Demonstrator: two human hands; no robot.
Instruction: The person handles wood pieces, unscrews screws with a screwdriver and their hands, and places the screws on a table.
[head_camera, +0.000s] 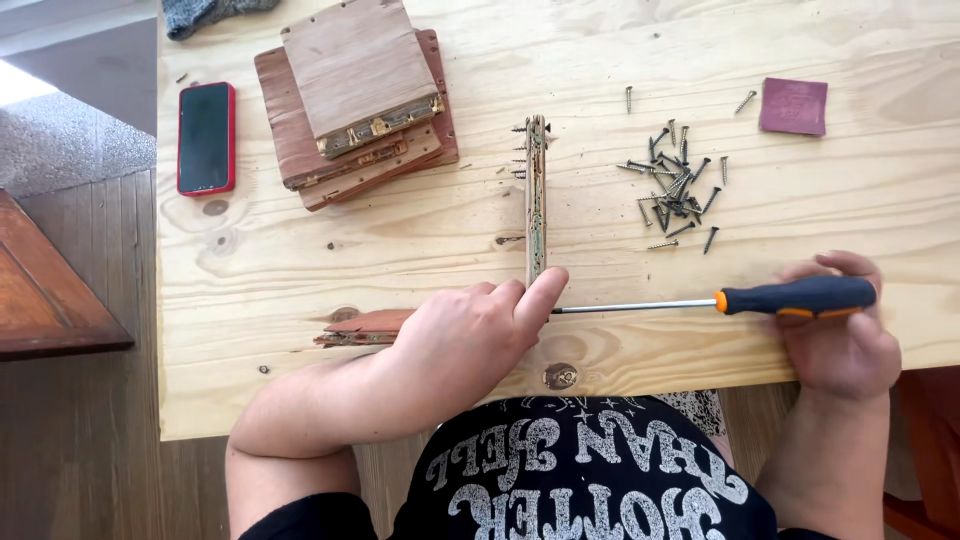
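Standing wood panel (536, 190) just beyond left fingers (520, 300), screwdriver (760, 298) alongside.

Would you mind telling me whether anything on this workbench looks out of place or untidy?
Mostly the dark loose screws: they lie scattered in a heap on the pale wooden table, with a few strays apart from it. The narrow wooden strip stands on edge with screws poking out of its side. Nothing looks spilled or broken.

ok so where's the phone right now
In the head view the red phone lies face up near the table's far left edge, just left of the stack of wooden boards, well away from both hands.
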